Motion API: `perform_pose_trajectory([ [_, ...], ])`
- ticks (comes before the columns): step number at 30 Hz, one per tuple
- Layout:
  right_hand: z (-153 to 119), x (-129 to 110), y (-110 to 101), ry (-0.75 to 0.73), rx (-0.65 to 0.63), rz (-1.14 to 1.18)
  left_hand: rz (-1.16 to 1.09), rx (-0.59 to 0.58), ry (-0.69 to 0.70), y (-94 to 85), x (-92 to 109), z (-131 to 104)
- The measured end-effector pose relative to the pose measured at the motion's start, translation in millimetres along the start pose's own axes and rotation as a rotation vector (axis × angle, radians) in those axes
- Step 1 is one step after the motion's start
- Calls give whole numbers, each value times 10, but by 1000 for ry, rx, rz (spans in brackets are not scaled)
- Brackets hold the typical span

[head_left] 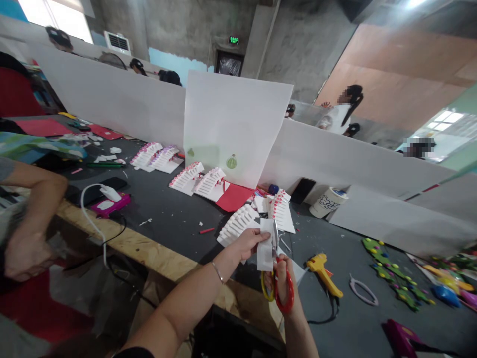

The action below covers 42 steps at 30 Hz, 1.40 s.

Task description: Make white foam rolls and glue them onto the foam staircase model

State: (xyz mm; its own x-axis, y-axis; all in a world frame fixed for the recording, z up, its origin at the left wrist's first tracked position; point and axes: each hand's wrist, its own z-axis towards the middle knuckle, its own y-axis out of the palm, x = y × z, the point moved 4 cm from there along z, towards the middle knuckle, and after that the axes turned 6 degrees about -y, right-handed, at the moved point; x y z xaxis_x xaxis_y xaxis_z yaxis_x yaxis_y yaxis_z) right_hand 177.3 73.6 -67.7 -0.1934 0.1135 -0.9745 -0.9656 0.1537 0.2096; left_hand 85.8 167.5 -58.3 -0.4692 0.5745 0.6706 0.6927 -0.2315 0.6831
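Note:
Pinched in my left hand (249,242) is a white strip of paper (265,257), held above the dark table. My right hand (286,273) grips a pair of scissors (285,296) with one red and one yellow handle loop. The scissor blades point away from me along the right edge of the strip. Just beyond my left hand lies a white ridged paper model (238,223). A similar model with red dots (280,205) stands behind the scissors. Beneath my right hand, part of a white sheet (295,264) shows on the table.
A yellow glue gun (323,273) with a cord lies to the right, beside a grey oval ring (363,291). Further off are a paper cup (328,203), a black phone (302,191) and red paper (234,197). White partitions (238,124) line the back. Another person's arm (33,209) is at left.

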Motion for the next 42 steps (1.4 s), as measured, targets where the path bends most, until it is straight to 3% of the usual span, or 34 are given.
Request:
perform_pose_trajectory([
  [12,14,-1,-43,49,115,-44,30,20,-25,0,-1,-18],
  [18,-26,-121,2,18,74,-17,36,58,-35,-12,0,-1],
  [21,-73,-173,-73,22,63,13,23,84,-12,-17,34,-10],
  [24,-120,-190,-316,56,130,-62,0,104,18,-35,95,-24],
  [30,-220,-309,-1041,-58,393,-358,-46,156,63,-110,192,20],
  [35,-277,-364,-1560,-25,567,-564,-83,156,75,-121,233,28],
  [42,-102,-131,-2357,101,632,-857,-69,169,97,-253,304,-260],
])
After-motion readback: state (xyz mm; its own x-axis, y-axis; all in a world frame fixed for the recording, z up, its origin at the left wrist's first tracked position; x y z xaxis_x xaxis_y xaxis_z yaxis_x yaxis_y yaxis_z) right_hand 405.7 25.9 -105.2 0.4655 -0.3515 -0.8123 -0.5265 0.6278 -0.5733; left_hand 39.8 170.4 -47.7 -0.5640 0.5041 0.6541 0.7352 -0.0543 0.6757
